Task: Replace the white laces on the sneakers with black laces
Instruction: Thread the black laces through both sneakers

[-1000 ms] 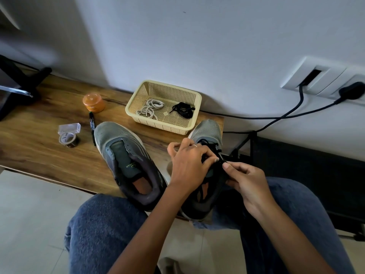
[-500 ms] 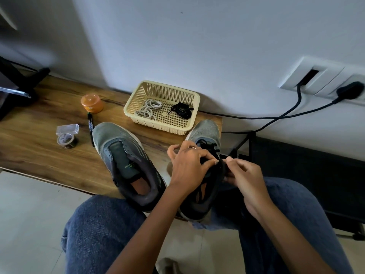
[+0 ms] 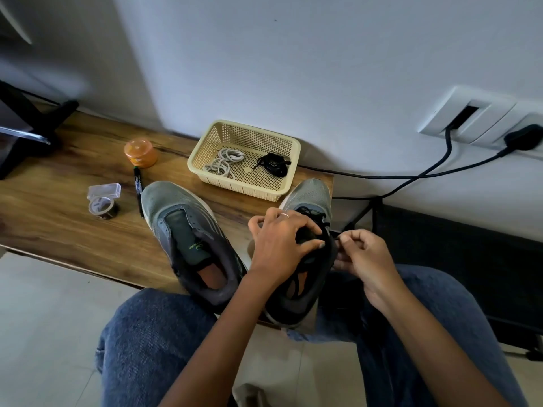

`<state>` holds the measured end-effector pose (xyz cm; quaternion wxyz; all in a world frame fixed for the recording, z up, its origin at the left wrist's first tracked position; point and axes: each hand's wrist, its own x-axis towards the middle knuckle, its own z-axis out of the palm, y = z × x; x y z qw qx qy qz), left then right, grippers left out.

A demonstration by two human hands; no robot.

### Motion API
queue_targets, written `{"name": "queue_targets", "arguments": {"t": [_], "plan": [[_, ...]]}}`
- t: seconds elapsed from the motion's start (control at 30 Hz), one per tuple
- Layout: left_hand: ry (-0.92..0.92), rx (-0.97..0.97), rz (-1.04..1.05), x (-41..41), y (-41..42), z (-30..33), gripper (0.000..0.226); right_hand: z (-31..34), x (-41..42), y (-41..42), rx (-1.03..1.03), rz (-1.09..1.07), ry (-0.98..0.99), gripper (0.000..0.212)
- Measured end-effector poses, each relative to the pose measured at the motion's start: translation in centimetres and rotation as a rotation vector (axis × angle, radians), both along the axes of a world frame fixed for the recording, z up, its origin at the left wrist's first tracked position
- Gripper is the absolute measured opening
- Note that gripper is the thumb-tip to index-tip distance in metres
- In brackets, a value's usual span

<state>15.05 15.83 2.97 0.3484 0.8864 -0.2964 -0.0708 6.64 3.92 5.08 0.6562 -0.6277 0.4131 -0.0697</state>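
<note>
Two grey sneakers lie on a wooden bench [image 3: 58,230]. The left sneaker [image 3: 188,239] has no lace in its eyelets. The right sneaker [image 3: 308,201] carries a black lace [image 3: 316,214] threaded near its toe. My left hand [image 3: 279,242] grips the right sneaker's tongue and upper from above. My right hand [image 3: 364,254] pinches the black lace's end at the shoe's right side. In a cream basket [image 3: 288,148] behind the shoes lie coiled white laces [image 3: 224,161] and a bundled black lace [image 3: 273,164].
An orange lidded jar [image 3: 140,152], a black marker [image 3: 137,186] and a tape dispenser [image 3: 103,199] sit left of the shoes. Black cables [image 3: 411,174] run from wall sockets at the right. A dark stand [image 3: 26,133] occupies the bench's left end. My jeans-clad knees fill the foreground.
My right hand has shifted slightly up and to the right, drawing the lace end outward from the shoe. My left hand stays clamped on the sneaker.
</note>
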Motion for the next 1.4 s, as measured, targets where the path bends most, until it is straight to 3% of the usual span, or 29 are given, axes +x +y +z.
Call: {"name": "queue_targets", "arguments": {"t": [0.27, 0.47, 0.73, 0.87, 1.03, 1.23, 1.4], "plan": [[0.203, -0.072, 0.017, 1.1, 1.8, 0.1, 0.045, 2.7, 0.1, -1.9, -0.302, -0.062, -0.144, 0.017], [0.242, -0.012, 0.027, 0.8, 2.0, 0.9, 0.048, 1.2, -0.3, -2.1, -0.467, 0.325, 0.156, 0.012], [0.416, 0.224, -0.047, 0.6, 2.8, 0.3, 0.072, 0.1, -0.3, -0.4, -0.441, 0.126, 0.037, 0.022], [0.556, 0.302, -0.148, 0.8, 3.1, 0.2, 0.088, 0.4, -0.4, 0.2, -0.291, 0.027, -0.028, 0.019], [0.618, 0.319, -0.137, 1.1, 3.0, 0.0, 0.085, 1.5, -0.4, 0.3, -0.140, -0.003, -0.100, 0.014], [0.623, 0.311, -0.113, 1.2, 3.1, -0.3, 0.078, 2.8, 0.5, -1.5, -0.497, 0.010, -0.131, 0.024], [0.582, 0.343, -0.119, 1.1, 3.0, -0.2, 0.072, 5.8, 1.0, -3.2, -0.466, -0.096, -0.289, 0.021]]}}
